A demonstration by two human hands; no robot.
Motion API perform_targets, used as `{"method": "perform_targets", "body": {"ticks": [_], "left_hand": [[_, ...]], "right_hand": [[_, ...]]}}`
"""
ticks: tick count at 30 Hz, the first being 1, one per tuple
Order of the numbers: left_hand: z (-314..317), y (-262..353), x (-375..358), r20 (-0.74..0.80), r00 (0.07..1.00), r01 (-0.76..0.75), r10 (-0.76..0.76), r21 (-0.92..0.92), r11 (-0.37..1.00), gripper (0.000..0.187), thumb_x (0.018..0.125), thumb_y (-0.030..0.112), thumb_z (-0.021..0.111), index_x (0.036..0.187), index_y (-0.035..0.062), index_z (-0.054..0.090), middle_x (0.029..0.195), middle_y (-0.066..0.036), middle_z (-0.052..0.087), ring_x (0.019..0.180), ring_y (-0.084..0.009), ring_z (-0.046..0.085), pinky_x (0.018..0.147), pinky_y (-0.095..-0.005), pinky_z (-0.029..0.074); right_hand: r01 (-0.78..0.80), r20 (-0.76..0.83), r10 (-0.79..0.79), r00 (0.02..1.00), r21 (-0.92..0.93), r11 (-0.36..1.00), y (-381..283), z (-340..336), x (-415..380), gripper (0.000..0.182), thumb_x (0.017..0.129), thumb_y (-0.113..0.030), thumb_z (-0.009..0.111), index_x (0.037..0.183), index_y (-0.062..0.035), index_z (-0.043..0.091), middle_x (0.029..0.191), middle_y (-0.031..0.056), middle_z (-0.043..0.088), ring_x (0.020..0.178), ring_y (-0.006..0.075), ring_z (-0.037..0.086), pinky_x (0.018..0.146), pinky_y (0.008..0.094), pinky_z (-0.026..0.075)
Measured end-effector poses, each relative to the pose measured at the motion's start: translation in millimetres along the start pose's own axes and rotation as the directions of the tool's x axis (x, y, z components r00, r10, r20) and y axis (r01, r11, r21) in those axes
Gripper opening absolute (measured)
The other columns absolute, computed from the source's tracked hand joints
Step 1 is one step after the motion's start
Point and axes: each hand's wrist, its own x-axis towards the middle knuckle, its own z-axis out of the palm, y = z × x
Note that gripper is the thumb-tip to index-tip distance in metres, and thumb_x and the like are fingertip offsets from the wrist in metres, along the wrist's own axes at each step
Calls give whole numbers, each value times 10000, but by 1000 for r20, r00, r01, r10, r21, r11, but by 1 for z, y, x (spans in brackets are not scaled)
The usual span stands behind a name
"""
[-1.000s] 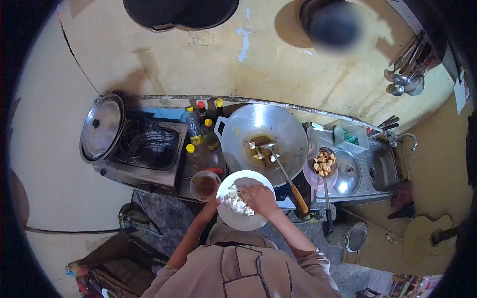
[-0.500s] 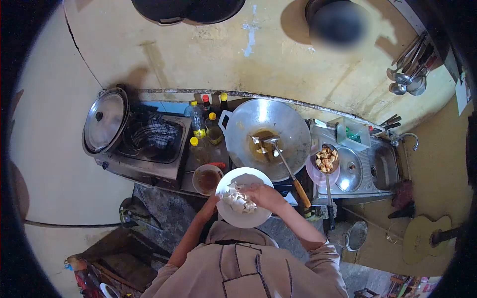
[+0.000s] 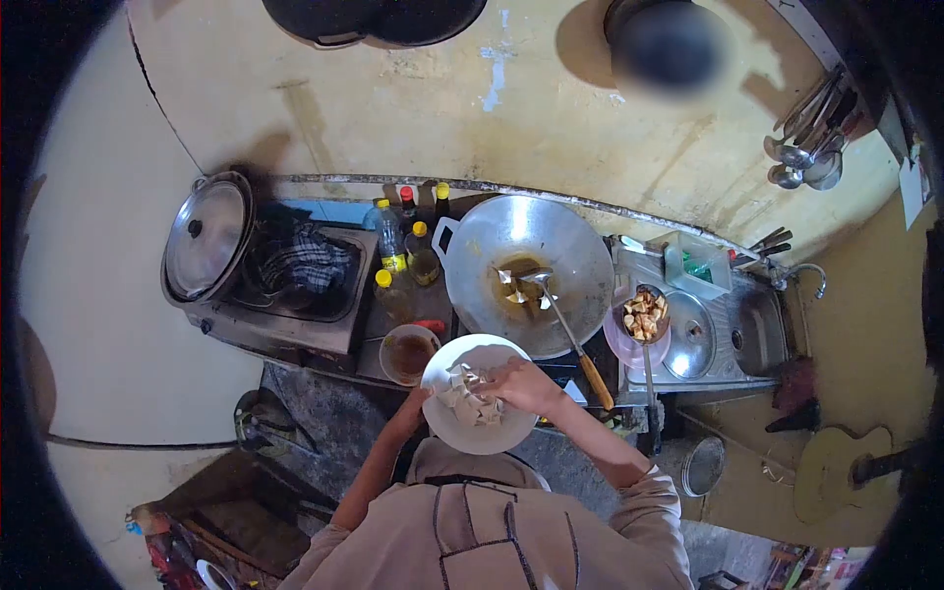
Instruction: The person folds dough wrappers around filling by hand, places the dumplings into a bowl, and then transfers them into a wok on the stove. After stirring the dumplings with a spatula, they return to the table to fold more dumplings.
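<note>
A white bowl [image 3: 479, 438] with several pale, flat food pieces [image 3: 462, 398] in it is in front of my body. My left hand [image 3: 417, 403] grips its left rim. Inside the bowl, my right hand [image 3: 527, 386] has its fingers curled at the pieces; the fingertips are partly hidden. Beyond the bowl stands a large wok [image 3: 580, 246] with brownish oil and a few white pieces [image 3: 517, 296] in it. A wooden-handled turner [image 3: 568, 327] rests in the wok, its handle over the near rim.
To the right, a strainer of browned pieces [image 3: 646, 317] lies over a pink bowl [image 3: 639, 356] beside the sink [image 3: 759, 339]. On the left are a small bowl with reddish residue [image 3: 409, 356], several bottles [image 3: 423, 258], and a stove [image 3: 285, 329] with a lidded pot [image 3: 206, 239].
My right hand has shifted slightly, its fingers pressed further into the pale pieces. The bowl has moved slightly left. The wok and turner stay put.
</note>
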Motion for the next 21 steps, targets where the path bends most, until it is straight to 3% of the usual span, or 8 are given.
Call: {"method": "perform_targets", "body": {"ticks": [4,7,9,11,14,15,19,21], "left_hand": [[-6,-6,1,-1,1000,18,-18,-33,999,588,851,420,391,1271,27,269,1204,-115,423,1071,-209,451,903,-325,369],[3,6,-6,-58,997,46,-49,-37,998,613,837,432,403,1271,20,267,1213,-120,416,1081,-215,447,903,-329,371],[5,14,-9,-95,995,26,-29,-34,999,644,824,450,406,1270,7,264,1217,-138,412,1092,-235,440,916,-347,359],[0,13,-14,-104,994,-36,31,-42,998,691,808,481,403,1269,-12,257,1219,-170,407,1106,-270,429,941,-381,335],[-37,-4,-22,-143,989,-28,30,17,999,604,818,430,401,1223,-14,334,1150,-128,474,1019,-217,495,875,-329,389],[-36,-9,-24,-257,964,-76,65,-33,997,568,826,419,388,1182,-24,388,1101,-121,509,985,-207,513,856,-319,395],[-32,9,-40,-375,926,-26,44,53,998,536,838,400,379,1156,-30,417,1084,-118,521,978,-200,515,847,-310,397],[-53,-10,-41,-406,913,-54,45,-12,998,513,846,388,376,1144,-26,429,1075,-117,525,971,-198,518,848,-306,396]], "right_hand": [[-58,89,54,995,43,997,-5,-15,-1,261,713,-125,501,948,-190,595,929,36,589,863,220,568,744,342,434],[-120,38,115,993,162,979,-5,-29,-2,268,664,-112,561,922,-175,600,905,50,592,842,233,571,725,349,444],[-225,-107,251,962,210,952,12,-39,-9,279,653,-98,581,924,-165,596,879,70,593,817,249,573,696,361,453],[-364,-240,410,880,214,906,40,-54,-21,249,673,-109,580,919,-151,592,833,97,594,778,275,578,655,382,461],[-658,-350,672,652,180,731,111,-45,-37,127,706,-65,525,820,-52,581,805,135,602,723,323,579,627,394,459],[-710,-265,718,644,144,689,134,-41,-39,153,716,-78,511,857,-61,568,794,151,598,717,336,577,626,406,457],[-800,-11,802,597,67,597,213,18,-47,253,738,-73,471,986,-111,503,765,186,590,712,369,569,641,440,447],[-786,-42,786,616,32,618,244,59,-52,277,734,-63,464,1003,-124,474,783,203,585,730,381,563,648,451,440]]}}
